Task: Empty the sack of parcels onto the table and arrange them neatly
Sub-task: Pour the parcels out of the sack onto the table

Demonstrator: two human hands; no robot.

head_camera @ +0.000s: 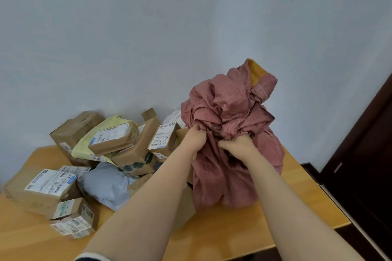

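Observation:
A crumpled pink cloth sack (229,112) with a yellow lining stands bunched up on the wooden table (222,229), right of centre. My left hand (196,139) grips a fold of its fabric on the left side. My right hand (238,146) grips the fabric just beside it. Left of the sack lies a loose heap of parcels: brown cardboard boxes (118,137) with white labels, a yellow mailer (84,144) and a grey plastic mailer (106,184). One cardboard box (182,210) sits under my left forearm, against the sack's base.
A pale wall runs behind the table. A dark wooden door (364,154) stands at the right, close to the table's right edge. Small labelled boxes (74,218) lie near the front left. Bare tabletop shows in front of the sack.

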